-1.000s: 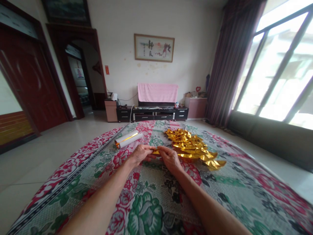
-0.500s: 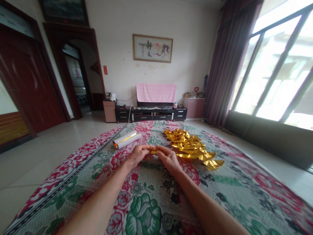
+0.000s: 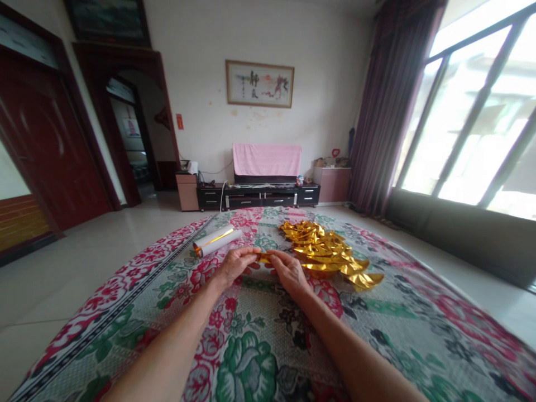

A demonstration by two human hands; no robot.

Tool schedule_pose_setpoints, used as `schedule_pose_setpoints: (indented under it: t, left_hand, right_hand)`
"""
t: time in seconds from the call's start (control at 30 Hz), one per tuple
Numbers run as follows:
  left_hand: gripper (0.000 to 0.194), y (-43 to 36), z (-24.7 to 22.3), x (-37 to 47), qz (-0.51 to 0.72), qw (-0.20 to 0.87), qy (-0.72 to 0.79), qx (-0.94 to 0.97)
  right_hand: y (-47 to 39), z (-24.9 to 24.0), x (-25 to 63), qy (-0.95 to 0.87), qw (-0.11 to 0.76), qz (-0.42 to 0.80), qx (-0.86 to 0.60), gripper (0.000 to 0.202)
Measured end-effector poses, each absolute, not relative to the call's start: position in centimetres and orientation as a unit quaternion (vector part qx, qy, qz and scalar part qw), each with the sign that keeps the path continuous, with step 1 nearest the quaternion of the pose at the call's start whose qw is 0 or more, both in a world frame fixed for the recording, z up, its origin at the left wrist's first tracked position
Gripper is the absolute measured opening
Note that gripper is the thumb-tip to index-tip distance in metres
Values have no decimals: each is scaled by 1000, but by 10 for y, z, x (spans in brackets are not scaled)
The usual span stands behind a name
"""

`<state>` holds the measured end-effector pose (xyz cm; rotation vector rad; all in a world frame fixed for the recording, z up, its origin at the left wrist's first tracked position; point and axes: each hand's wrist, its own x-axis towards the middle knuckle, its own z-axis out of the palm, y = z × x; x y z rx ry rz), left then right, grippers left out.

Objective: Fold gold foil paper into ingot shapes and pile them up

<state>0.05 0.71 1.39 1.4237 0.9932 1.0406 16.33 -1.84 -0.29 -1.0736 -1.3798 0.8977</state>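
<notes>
Between my two hands is a small piece of gold foil paper (image 3: 263, 258), pinched at both ends. My left hand (image 3: 237, 264) grips its left end with thumb and fingers closed. On the other end, the fingers of my right hand (image 3: 288, 269) are closed, hiding part of the foil. Just right of my right hand lies a pile of folded gold foil pieces (image 3: 322, 245), pointed at their ends. Beyond my left hand rests a white roll (image 3: 218, 242) with gold foil showing along it and at its near end.
A floral cloth (image 3: 247, 363) in red, green and grey covers the round table under my arms. Across the tiled floor stand a low black cabinet (image 3: 251, 201) and a screen draped with a pink towel (image 3: 268, 159). A window and curtain (image 3: 385, 111) are at the right.
A little more of the gold foil shows between my fingertips. Both hands stay in nearly the same place; the pile and roll have not moved.
</notes>
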Motion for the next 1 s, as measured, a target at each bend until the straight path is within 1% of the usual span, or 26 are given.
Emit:
schedule_pose_setpoints:
  t: [0.13,0.23,0.47,0.63,0.77,1.0]
  left_hand:
    - [33,8,16,0,461,503,422,597]
    - [32,8,16,1,464,507,429,586]
    - [30,9,12,1,430,536,424,590]
    - [32,7,15,1,389,576,422,583]
    - [31,7,16,4,382,570,434,584]
    - [36,5,14,7,362,578,432,590]
  right_hand:
    - [-20,0,161,-610,547,310,-482,37]
    - [-21,0,161,-628,552,263,-482,33]
    - [-21,-3,158,-596,558,372,-441,37]
    - [-19,-5,161,-591,557,357,-462,34]
    - [-18,-7,162,-590,552,351,-473,34]
    - [-14,-10,164,-593,541,370,-468,31]
